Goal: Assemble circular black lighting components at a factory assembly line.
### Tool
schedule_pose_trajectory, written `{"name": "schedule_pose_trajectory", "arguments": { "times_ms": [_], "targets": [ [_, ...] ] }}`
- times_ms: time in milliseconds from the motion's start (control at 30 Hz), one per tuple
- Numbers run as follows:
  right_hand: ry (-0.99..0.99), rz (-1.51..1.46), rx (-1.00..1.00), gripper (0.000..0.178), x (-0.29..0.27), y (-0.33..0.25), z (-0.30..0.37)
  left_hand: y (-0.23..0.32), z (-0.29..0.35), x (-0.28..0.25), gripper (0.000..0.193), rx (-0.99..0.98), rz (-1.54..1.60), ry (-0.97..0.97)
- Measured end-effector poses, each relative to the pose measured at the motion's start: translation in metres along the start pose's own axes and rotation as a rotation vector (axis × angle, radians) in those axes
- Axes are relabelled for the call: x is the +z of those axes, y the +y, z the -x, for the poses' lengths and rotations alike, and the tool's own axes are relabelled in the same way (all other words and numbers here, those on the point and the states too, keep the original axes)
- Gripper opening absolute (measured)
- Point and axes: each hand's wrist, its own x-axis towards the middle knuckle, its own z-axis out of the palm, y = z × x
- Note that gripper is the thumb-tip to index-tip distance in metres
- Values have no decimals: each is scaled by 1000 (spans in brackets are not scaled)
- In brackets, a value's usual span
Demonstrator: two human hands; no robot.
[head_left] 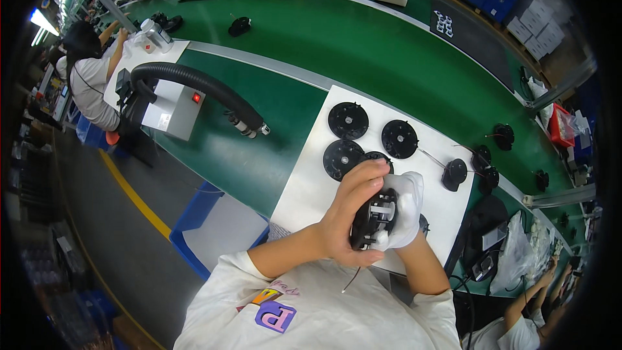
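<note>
Close to my chest, both hands grip a round black plastic housing [364,221] with a white piece inside it. My bare left hand [340,220] wraps around its left side, fingers over the top and thumb below. My right hand [408,210], in a white glove, presses against the right side, its fingertips partly hidden. Below the housing a thin dark wire [352,280] dangles. Beyond my hands, several black discs [348,121] with pale centres lie on a white sheet [301,188]; my left fingers partly cover one. A small black wired part [455,173] rests to the right.
A thick black flexible hose [201,81] with a metal tip arches from a grey box [173,111] at left. Behind runs a green conveyor [311,32] carrying scattered black parts. A blue bin [194,220] sits lower left. Co-workers are at far left [91,78] and lower right [512,330].
</note>
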Motion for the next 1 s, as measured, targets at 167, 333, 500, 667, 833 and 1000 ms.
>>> {"name": "schedule_pose_trajectory", "arguments": {
  "times_ms": [167, 333, 500, 667, 833, 1000],
  "targets": [
    [19, 415, 182, 51, 0, 72, -44, -29, 12, -35, 72, -478, -460, 24],
    [-518, 1066, 696, 57, -44, 216, -46, -74, 24, -50, 77, -950, -801, -192],
    [-650, 1221, 785, 61, -86, 251, -33, -97, 20, -48, 67, -1026, -690, -102],
    [-749, 1211, 640, 52, -121, 184, 5, -62, 41, -83, 22, -1199, -462, 118],
    [-822, 1042, 1009, 57, -117, 123, 35, -54, 64, -114, 23, -853, 602, 654],
    [-799, 1029, 1071, 56, -124, 151, 86, -63, 70, -118, 45, -911, 1359, 795]
  ]
}}
